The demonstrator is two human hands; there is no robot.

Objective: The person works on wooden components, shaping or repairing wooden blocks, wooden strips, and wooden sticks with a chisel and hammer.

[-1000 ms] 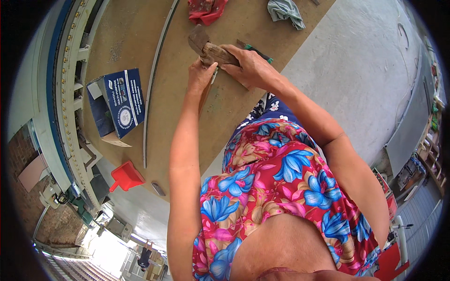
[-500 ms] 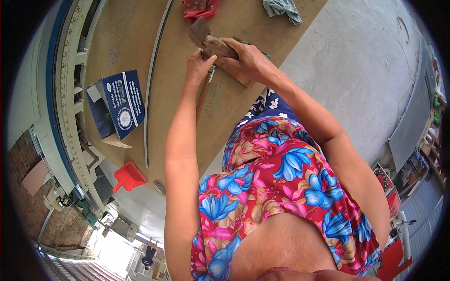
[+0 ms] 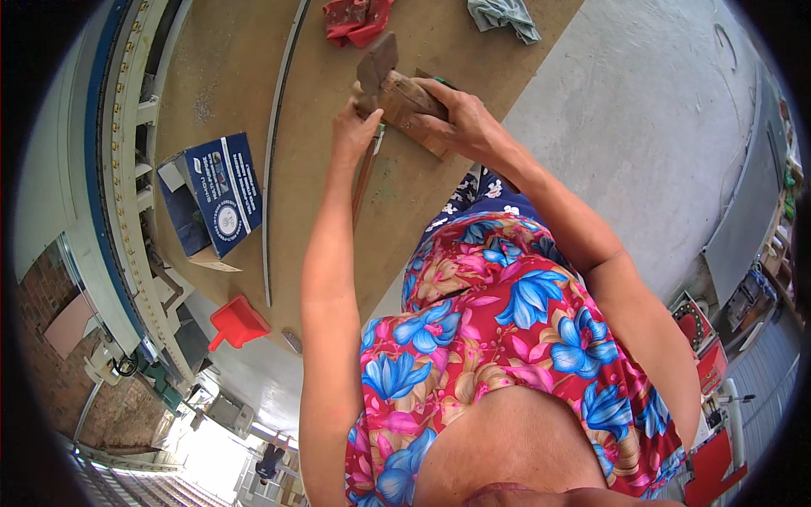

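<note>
My right hand (image 3: 465, 118) is closed round the thick wooden handle of a tool, whose rusty metal head (image 3: 378, 63) is hatchet- or hammer-like; I cannot tell which. My left hand (image 3: 353, 131) is closed at the lower end of that head, thumb toward the handle, its other fingers mostly hidden. Under the tool lies a wooden block (image 3: 429, 142), partly covered by my right hand. A narrow brown strip (image 3: 365, 182) with a green and pale end rests just below my left hand.
A brown tabletop (image 3: 329, 51) bears a red cloth (image 3: 359, 21), a grey-green cloth (image 3: 504, 19), a long thin metal strip (image 3: 272, 152) and an open blue carton (image 3: 224, 190). A red dustpan (image 3: 239, 321) is at lower left, beside the long machine frame (image 3: 118, 169). Far off stands another person (image 3: 270, 460).
The tool's metal head has turned and now shows a broader face, a little farther right. Both hands have shifted slightly with it and keep their hold.
</note>
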